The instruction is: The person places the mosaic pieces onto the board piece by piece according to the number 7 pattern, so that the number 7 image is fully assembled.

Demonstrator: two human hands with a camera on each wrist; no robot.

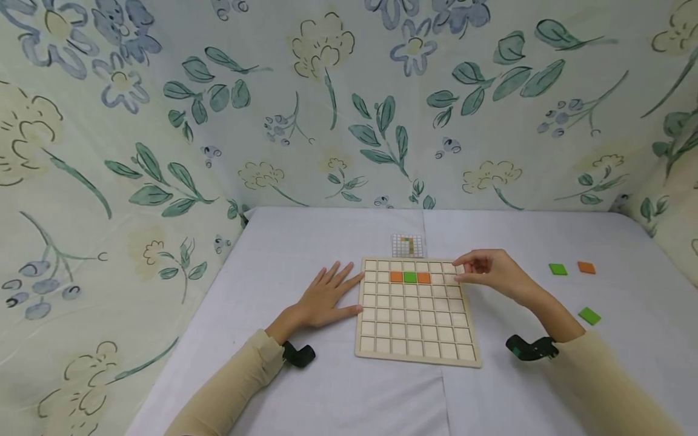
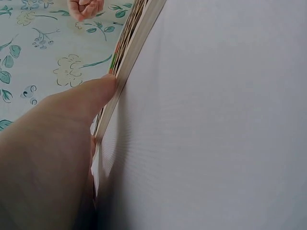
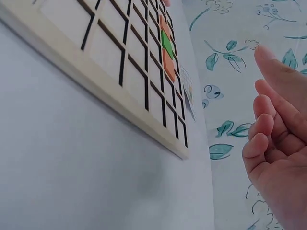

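A wooden grid board (image 1: 413, 332) lies on the white cloth. In its second row from the back sit an orange tile (image 1: 396, 277), a green tile (image 1: 410, 277) and another orange tile (image 1: 423, 277), side by side. My left hand (image 1: 325, 297) has its fingers spread, with thumb and fingertips at the board's left edge. Over the board's back right corner hovers my right hand (image 1: 493, 274), thumb and index finger apart. The right wrist view shows the other fingers of this hand (image 3: 276, 129) loosely curled, with nothing in them.
Just behind the board lies a small printed card (image 1: 408, 246) with a coloured grid pattern. To the right are a loose green tile (image 1: 558, 269), an orange tile (image 1: 586, 267) and, nearer, a second green tile (image 1: 589, 315). Floral fabric (image 1: 349, 121) hangs behind the table.
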